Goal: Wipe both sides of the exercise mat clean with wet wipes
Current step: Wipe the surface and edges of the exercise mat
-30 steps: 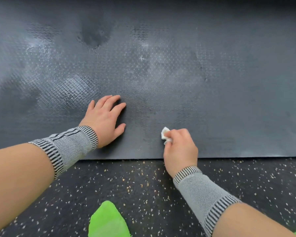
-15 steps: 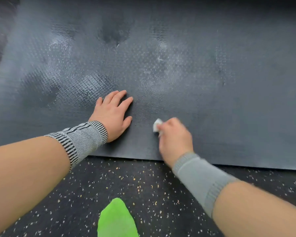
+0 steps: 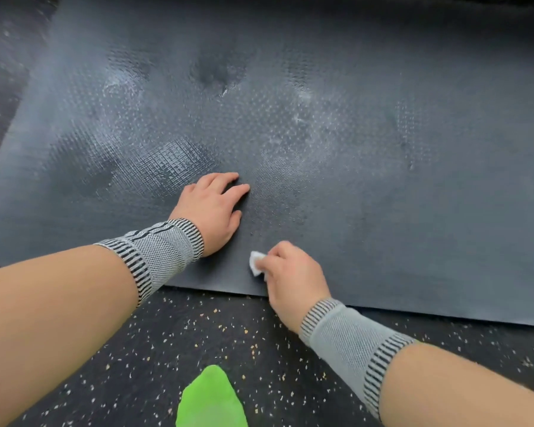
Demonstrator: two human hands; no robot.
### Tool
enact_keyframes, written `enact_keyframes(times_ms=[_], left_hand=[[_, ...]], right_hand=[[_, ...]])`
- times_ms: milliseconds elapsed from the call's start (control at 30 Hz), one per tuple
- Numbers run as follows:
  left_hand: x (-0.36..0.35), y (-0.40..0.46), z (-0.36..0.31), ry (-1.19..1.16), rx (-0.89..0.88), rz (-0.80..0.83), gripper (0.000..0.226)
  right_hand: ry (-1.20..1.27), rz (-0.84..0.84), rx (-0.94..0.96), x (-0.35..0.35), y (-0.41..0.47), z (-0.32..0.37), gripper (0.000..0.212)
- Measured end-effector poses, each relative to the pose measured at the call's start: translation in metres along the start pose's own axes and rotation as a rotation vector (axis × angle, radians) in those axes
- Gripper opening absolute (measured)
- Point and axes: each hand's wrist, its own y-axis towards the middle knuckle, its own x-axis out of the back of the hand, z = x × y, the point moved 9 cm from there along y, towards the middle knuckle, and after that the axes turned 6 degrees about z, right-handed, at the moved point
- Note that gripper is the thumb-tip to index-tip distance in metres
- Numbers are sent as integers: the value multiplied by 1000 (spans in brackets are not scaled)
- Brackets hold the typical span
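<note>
Kneeling over it, the person worked the near strip of the dark grey textured rubber exercise mat (image 3: 383, 211), and there was only the one head view to go by. The right hand (image 3: 293, 278) had its fingers curled around a small crumpled white wet wipe (image 3: 255, 262), which poked out just past the knuckles and touched the mat a little in from its near edge. The left hand (image 3: 211, 209) lay flat just beyond and to the left of it, fingers straight and close together, palm pressing the mat down.

To my eye the step wanted that flat hand kept firm so the mat would not creep on the speckled black rubber floor (image 3: 136, 349), and overlapping strokes carried away from the right hand toward the pale, dusty patches farther off. The wad looked small; opening it out would likely cover more. The underside was presumably not yet done.
</note>
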Motion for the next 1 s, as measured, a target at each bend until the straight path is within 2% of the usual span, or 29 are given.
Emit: enact_keyframes(times_ms=[100,133,167,200,267,333,367,433,500,567,633,700,767,833,900,933,1000], left_hand=[[-2,0,1,8,6,2,55],[-2,0,2,11,4,5,55],[-2,0,2,15,-1,5,55],[-2,0,3,18,-6,4,55],[-2,0,4,17,-11,3,53],[-2,0,4,16,-11,-1,51],[-1,1,4,11,-9,-7,49],[2,3,4,-6,-3,-29,46],[5,6,3,-25,-3,-48,42],[7,9,3,-40,-3,-55,39],[9,10,4,-62,-4,-63,38],[9,10,4,-81,-5,-66,37],[8,11,5,-85,-6,-56,37],[9,13,5,-83,-8,-52,35],[11,15,4,-92,-5,-56,32],[12,17,4,-98,1,-58,31],[15,20,4,-108,15,-57,29]], right_hand=[[52,182,187,-18,-20,24,25],[40,163,190,-8,-13,19,23],[35,73,161,10,-2,7,21],[31,-62,93,34,11,-9,18],[37,-257,-163,75,35,-55,21],[81,-324,-383,88,47,-90,26],[77,-310,-425,84,49,-93,27],[-26,-238,-345,61,44,-67,27],[-78,-140,-120,27,28,-20,26],[-29,16,45,1,13,6,28],[15,107,116,5,13,6,26],[3,-38,96,38,33,-10,20],[8,-249,-117,83,56,-49,22],[100,-366,-361,106,69,-90,27],[53,-314,-471,97,72,-98,28],[13,-277,-444,86,71,-88,28],[-35,-195,-272,56,62,-50,28]])
